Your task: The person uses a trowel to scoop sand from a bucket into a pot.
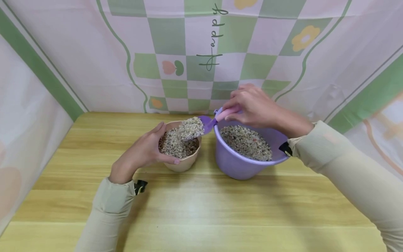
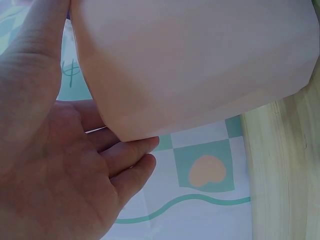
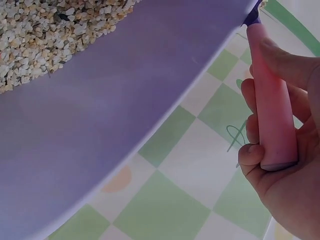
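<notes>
My right hand (image 1: 253,106) grips the pink handle of a small trowel (image 3: 274,105), fingers wrapped round it. The trowel's purple blade (image 1: 207,125) carries a heap of pale gravel (image 1: 192,128) and tilts over a beige pot (image 1: 182,165). Gravel from the blade meets the lighter patch on the pot's mostly darker contents (image 1: 167,143). With thumb at the near side and fingers at the far side, my left hand (image 1: 145,148) holds the pot by its left wall. In the left wrist view, the pot's faceted wall (image 2: 200,65) rests against the fingers.
Right of the pot stands a purple bucket (image 1: 234,169) partly filled with gravel (image 1: 247,143); its rim lies under the right forearm. Both containers are on a wooden table (image 1: 189,210). Behind the table's back edge hangs a checkered green and white cloth (image 1: 201,38).
</notes>
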`<state>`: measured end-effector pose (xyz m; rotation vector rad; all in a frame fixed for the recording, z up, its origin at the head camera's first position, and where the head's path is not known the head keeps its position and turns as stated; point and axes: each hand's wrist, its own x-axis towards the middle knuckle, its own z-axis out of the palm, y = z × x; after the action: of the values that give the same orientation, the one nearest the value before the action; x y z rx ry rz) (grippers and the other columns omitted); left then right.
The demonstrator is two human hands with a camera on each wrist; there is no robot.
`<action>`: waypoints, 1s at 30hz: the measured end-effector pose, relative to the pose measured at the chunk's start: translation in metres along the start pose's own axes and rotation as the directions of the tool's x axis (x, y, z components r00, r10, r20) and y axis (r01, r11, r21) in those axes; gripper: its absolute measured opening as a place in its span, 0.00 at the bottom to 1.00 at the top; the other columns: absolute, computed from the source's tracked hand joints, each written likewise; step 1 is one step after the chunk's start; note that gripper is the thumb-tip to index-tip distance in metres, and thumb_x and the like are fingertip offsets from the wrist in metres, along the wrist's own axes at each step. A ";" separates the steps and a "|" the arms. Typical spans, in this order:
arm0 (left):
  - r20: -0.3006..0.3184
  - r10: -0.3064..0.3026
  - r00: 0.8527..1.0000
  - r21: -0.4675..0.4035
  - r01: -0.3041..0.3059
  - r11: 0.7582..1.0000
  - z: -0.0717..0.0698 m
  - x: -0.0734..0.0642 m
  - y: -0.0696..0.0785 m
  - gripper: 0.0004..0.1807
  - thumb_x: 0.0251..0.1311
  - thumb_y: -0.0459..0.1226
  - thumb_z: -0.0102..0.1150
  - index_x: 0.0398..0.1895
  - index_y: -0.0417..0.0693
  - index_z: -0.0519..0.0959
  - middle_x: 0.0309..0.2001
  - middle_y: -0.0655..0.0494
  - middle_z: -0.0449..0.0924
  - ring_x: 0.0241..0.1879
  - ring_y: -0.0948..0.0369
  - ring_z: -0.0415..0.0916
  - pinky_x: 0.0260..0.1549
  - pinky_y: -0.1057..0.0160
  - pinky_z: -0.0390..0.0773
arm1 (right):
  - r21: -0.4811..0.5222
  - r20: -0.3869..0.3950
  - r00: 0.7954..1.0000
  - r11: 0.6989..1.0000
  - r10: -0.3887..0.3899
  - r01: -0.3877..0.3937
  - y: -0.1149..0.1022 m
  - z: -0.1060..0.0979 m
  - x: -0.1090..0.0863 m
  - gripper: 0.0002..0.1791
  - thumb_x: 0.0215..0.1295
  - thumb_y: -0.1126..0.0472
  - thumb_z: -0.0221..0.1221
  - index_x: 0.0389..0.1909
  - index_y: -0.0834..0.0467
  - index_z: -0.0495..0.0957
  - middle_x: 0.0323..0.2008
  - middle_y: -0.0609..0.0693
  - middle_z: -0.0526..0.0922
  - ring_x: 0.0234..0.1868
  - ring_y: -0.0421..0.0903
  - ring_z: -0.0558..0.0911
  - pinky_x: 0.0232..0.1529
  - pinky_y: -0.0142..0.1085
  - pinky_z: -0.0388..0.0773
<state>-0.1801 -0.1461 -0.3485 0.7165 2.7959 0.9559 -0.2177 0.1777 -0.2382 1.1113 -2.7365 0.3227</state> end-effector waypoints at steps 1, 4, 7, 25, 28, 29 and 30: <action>0.001 -0.008 1.000 0.003 0.008 1.000 0.000 0.000 0.000 0.67 0.36 0.59 0.81 0.78 0.43 0.54 0.76 0.38 0.53 0.70 0.40 0.59 0.67 0.42 0.64 | -0.002 -0.002 1.000 1.000 -0.005 0.005 0.000 0.000 0.000 0.14 0.53 0.58 0.74 0.42 0.54 0.89 0.27 0.47 0.79 0.32 0.48 0.72 0.37 0.42 0.67; 0.010 -0.022 1.000 -0.001 0.022 1.000 0.000 0.000 0.000 0.67 0.36 0.59 0.80 0.78 0.46 0.55 0.77 0.37 0.49 0.71 0.39 0.56 0.67 0.41 0.63 | -0.012 -0.007 1.000 1.000 -0.012 0.012 -0.001 0.000 0.001 0.14 0.53 0.59 0.74 0.42 0.55 0.89 0.27 0.47 0.80 0.32 0.47 0.72 0.36 0.41 0.68; 0.015 -0.017 1.000 -0.007 0.017 1.000 0.000 -0.001 0.001 0.65 0.36 0.59 0.80 0.79 0.55 0.56 0.77 0.37 0.47 0.72 0.38 0.54 0.67 0.39 0.62 | -0.025 -0.008 1.000 1.000 -0.013 0.013 -0.001 0.000 0.001 0.14 0.53 0.59 0.74 0.41 0.55 0.89 0.28 0.47 0.80 0.31 0.47 0.72 0.34 0.41 0.68; -0.005 0.014 1.000 0.003 -0.014 1.000 0.001 -0.001 0.000 0.65 0.37 0.59 0.80 0.78 0.47 0.55 0.75 0.37 0.54 0.69 0.40 0.61 0.64 0.42 0.67 | -0.118 -0.002 0.999 0.992 -0.038 0.038 -0.010 -0.006 0.002 0.14 0.54 0.58 0.73 0.43 0.55 0.89 0.29 0.47 0.80 0.32 0.47 0.70 0.30 0.40 0.69; -0.005 0.019 1.000 -0.002 -0.019 1.000 0.001 -0.001 0.000 0.64 0.37 0.59 0.80 0.77 0.50 0.57 0.75 0.38 0.55 0.67 0.40 0.63 0.63 0.42 0.69 | -0.146 -0.002 0.999 0.988 -0.050 0.050 -0.012 -0.006 0.002 0.14 0.55 0.58 0.73 0.43 0.55 0.89 0.30 0.48 0.80 0.33 0.48 0.70 0.30 0.41 0.69; -0.004 0.014 1.000 -0.001 -0.014 1.000 0.001 -0.001 0.000 0.65 0.37 0.60 0.80 0.78 0.48 0.56 0.75 0.38 0.54 0.68 0.40 0.63 0.64 0.42 0.68 | -0.159 -0.003 0.998 0.986 -0.057 0.055 -0.013 -0.006 0.003 0.14 0.55 0.58 0.73 0.43 0.55 0.89 0.30 0.48 0.80 0.33 0.48 0.71 0.30 0.41 0.70; -0.004 0.012 1.000 -0.004 -0.012 1.000 0.001 -0.001 0.000 0.65 0.37 0.60 0.80 0.77 0.47 0.56 0.75 0.38 0.55 0.67 0.41 0.64 0.64 0.42 0.68 | -0.170 -0.004 0.998 0.984 -0.062 0.060 -0.013 -0.005 0.003 0.13 0.55 0.58 0.73 0.43 0.54 0.89 0.30 0.48 0.80 0.33 0.49 0.70 0.30 0.41 0.70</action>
<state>-0.1790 -0.1460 -0.3491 0.7330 2.7954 0.9650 -0.2099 0.1681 -0.2306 1.1417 -2.6571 0.0841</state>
